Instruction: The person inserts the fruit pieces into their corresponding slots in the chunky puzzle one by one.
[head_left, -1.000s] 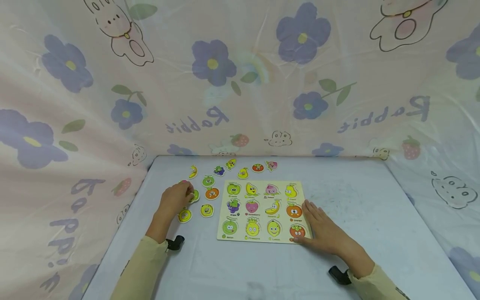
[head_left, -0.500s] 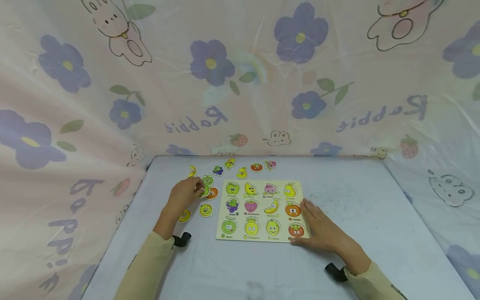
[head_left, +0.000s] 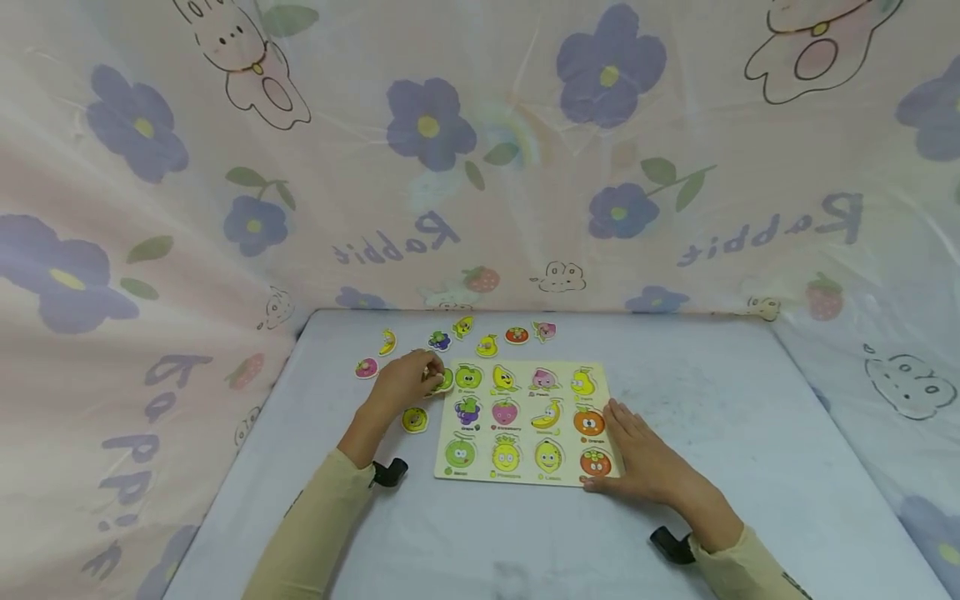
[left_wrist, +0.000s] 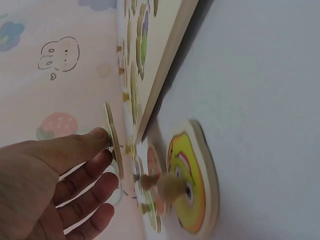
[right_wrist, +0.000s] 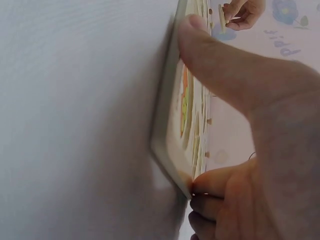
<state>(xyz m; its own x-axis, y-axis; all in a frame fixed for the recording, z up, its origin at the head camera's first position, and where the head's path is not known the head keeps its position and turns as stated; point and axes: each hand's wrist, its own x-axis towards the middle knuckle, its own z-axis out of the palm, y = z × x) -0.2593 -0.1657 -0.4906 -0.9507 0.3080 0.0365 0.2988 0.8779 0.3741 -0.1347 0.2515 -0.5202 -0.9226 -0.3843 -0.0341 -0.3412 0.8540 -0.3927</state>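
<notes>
My left hand (head_left: 408, 385) pinches a green fruit puzzle piece (head_left: 446, 382) between thumb and fingertips, at the left edge of the puzzle board (head_left: 489, 477). In the left wrist view the wooden piece (left_wrist: 114, 142) shows nearly edge-on, raised off the table; its knob is hidden by the fingers. The board has several fruit-shaped recesses with matching pictures, and the apple recess (head_left: 468, 377) lies just right of the held piece. My right hand (head_left: 643, 457) rests at the board's right side, fingers along the edge and thumb (right_wrist: 195, 30) over the near edge.
Left of the board lie a yellow knobbed piece (head_left: 415, 419) and a strawberry piece (head_left: 366, 367). Behind it are banana (head_left: 387, 342), grape (head_left: 439, 340), pear (head_left: 487, 346), tomato (head_left: 517, 335) and peach (head_left: 544, 331) pieces. A printed curtain (head_left: 480, 208) hangs behind the table.
My left hand has carried the green piece rightward from among the loose pieces to the board's left edge, uncovering the strawberry piece. The right hand stays at the board.
</notes>
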